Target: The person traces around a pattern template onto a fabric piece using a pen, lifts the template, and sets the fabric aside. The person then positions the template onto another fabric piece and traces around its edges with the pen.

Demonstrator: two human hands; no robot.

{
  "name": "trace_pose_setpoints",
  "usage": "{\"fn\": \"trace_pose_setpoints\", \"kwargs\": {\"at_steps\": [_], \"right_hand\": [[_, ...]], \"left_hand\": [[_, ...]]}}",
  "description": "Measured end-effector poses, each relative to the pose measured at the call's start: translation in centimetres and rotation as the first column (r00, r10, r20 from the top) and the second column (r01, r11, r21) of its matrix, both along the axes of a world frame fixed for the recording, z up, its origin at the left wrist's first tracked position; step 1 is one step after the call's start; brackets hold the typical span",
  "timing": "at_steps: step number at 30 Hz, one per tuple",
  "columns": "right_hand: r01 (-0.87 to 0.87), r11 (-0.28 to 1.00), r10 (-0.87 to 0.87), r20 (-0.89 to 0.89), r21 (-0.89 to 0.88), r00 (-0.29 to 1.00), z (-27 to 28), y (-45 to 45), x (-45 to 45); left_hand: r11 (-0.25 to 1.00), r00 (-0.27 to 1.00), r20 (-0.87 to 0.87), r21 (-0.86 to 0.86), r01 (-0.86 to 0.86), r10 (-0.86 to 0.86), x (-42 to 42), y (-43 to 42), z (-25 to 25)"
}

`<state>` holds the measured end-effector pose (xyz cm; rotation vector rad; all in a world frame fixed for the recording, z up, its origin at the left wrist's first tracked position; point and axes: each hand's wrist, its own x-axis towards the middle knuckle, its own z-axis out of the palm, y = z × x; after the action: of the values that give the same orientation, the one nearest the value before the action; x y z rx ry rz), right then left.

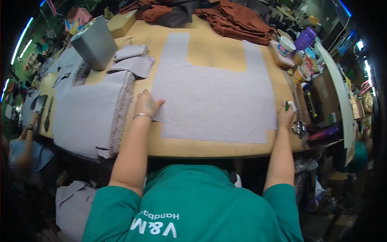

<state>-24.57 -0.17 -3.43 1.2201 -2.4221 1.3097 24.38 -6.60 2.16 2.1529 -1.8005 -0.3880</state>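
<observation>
A light grey fabric piece (215, 101) with two long straps lies flat on the table in front of me. My left hand (147, 104) rests at its left edge, thumb stretched out towards the cloth and fingers apart from the thumb. Beyond the right edge, my right hand (286, 116) is closed around a small green and white object (287, 106), too small to name surely. Beside that hand lie metal scissors (298, 128). To the left of my left hand is a thick stack of cut grey fabric (90, 111).
A grey metal block (94, 44) stands on the tan table (193, 151) at the back left, near a cardboard box (122, 24). Brown fabric (236, 20) is heaped at the back. Tubs and a purple container (305, 38) crowd the right side. Another person's hand (34, 117) is at far left.
</observation>
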Motion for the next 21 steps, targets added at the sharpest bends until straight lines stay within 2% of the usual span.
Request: {"fn": "trace_pose_setpoints", "kwargs": {"at_steps": [3,6,9,10,13,14,19,21], "right_hand": [[-0.011,0.993,0.019,0.059,-0.119,0.998,0.3,0.3,0.7],[-0.044,0.993,0.046,0.021,-0.114,0.999,0.4,0.5,1.3],[-0.089,0.996,0.089,-0.026,-0.003,0.996,0.9,1.2,2.8],[-0.127,0.988,0.138,-0.137,0.085,0.981,1.6,1.6,3.6],[-0.139,0.963,0.18,-0.169,0.229,0.969,1.5,2.4,4.5],[-0.157,0.951,0.197,-0.129,0.265,0.972,1.8,2.7,4.9],[-0.141,0.958,0.184,-0.16,0.248,0.97,1.6,3.5,5.9],[-0.113,0.971,0.153,-0.185,0.209,0.971,1.9,3.6,6.5]], "left_hand": [[0.999,0.977,-0.21,-0.03,0.026,-0.031,1.1,-0.8,-1.7],[0.994,0.975,-0.197,-0.063,0.089,-0.1,1.4,0.1,-0.9],[0.986,0.96,-0.225,-0.068,0.153,-0.164,2.5,0.3,-0.6],[0.989,0.946,-0.288,-0.064,0.135,-0.148,2.8,0.4,-0.8],[0.985,0.968,-0.186,-0.054,0.163,-0.17,2.7,0.6,-0.2],[0.976,0.966,-0.162,-0.107,0.188,-0.204,2.5,0.9,-0.3],[0.892,0.925,-0.083,-0.309,0.33,-0.371,2.6,1.8,-1.1],[0.899,0.924,-0.093,-0.286,0.333,-0.372,2.6,1.4,-1.1]]}}
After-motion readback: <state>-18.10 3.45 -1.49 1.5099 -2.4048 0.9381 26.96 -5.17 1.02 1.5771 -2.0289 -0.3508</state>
